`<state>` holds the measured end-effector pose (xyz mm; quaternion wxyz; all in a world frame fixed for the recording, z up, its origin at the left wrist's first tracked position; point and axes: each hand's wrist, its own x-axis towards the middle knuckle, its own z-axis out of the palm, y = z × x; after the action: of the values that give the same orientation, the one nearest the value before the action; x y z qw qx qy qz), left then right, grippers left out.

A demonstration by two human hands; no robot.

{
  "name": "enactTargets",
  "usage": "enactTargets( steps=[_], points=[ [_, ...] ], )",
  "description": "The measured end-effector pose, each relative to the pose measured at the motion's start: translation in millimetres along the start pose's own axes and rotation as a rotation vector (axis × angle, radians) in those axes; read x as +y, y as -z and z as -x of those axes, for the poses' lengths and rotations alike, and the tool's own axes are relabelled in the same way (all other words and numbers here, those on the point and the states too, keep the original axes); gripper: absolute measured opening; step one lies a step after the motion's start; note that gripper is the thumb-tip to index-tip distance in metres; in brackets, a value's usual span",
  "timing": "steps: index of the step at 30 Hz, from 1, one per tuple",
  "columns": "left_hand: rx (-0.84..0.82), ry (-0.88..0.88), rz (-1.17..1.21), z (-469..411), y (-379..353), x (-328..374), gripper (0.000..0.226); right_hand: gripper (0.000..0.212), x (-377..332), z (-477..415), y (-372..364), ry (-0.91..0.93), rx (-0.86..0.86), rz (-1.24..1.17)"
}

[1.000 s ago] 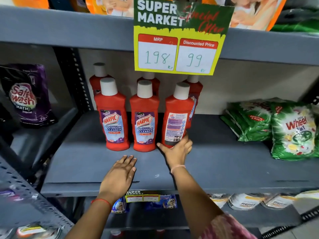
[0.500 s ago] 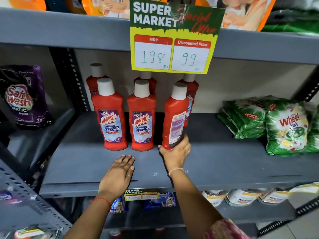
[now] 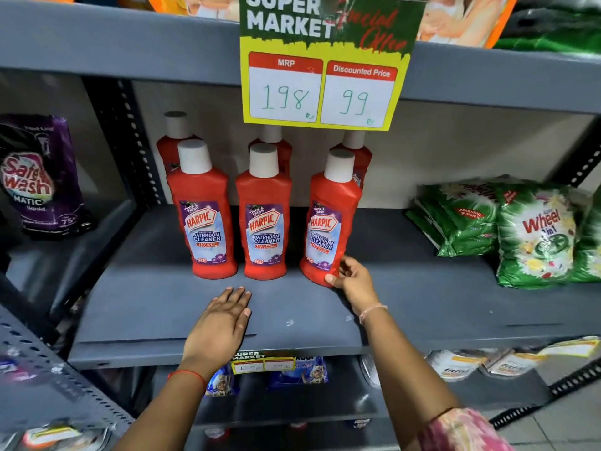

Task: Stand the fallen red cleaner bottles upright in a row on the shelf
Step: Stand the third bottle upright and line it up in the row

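Observation:
Three red Harpic cleaner bottles with white caps stand in a front row on the grey shelf (image 3: pixel 422 307): left bottle (image 3: pixel 205 219), middle bottle (image 3: pixel 265 219), right bottle (image 3: pixel 328 222). The right one leans slightly left, label facing me. My right hand (image 3: pixel 353 281) grips its base at the lower right. My left hand (image 3: pixel 221 327) lies flat, fingers spread, on the shelf in front of the middle bottle, holding nothing. Three more red bottles stand behind, one at back left (image 3: pixel 172 138), partly hidden.
A supermarket price sign (image 3: pixel 322 66) hangs from the upper shelf over the bottles. Green Wheel detergent packs (image 3: pixel 533 232) lie on the shelf at right. A purple Safewash pouch (image 3: pixel 35 177) stands on the neighbouring shelf at left. More packets sit on the shelf below.
The right bottle has been turned so its front label faces me instead of its back label, and shifted right. My right hand moved to its lower right side. My left hand stayed put.

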<state>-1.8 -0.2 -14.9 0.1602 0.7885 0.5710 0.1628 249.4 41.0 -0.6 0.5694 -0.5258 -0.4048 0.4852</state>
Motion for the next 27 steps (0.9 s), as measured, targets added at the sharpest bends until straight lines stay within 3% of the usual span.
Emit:
enactTargets(
  steps=[7, 15, 17, 22, 27],
  points=[
    [0.001, 0.003, -0.009, -1, -1, -1, 0.045, 0.047, -8, -21, 9, -0.135, -0.173, 0.124],
    [0.007, 0.007, -0.011, 0, -1, -1, 0.045, 0.048, -13, -34, 12, -0.169, -0.287, 0.281],
    [0.008, 0.006, -0.009, 0, 0, 0, 0.044, 0.05, -10, -31, 12, -0.156, -0.263, 0.201],
    [0.014, 0.012, 0.006, 0, 0, -1, 0.044, 0.06, 14, -15, -2, 0.027, -0.011, 0.006],
    [0.017, 0.0, 0.011, 0, 1, -2, 0.044, 0.05, 3, -19, -11, -0.015, -0.065, 0.093]
  ],
)
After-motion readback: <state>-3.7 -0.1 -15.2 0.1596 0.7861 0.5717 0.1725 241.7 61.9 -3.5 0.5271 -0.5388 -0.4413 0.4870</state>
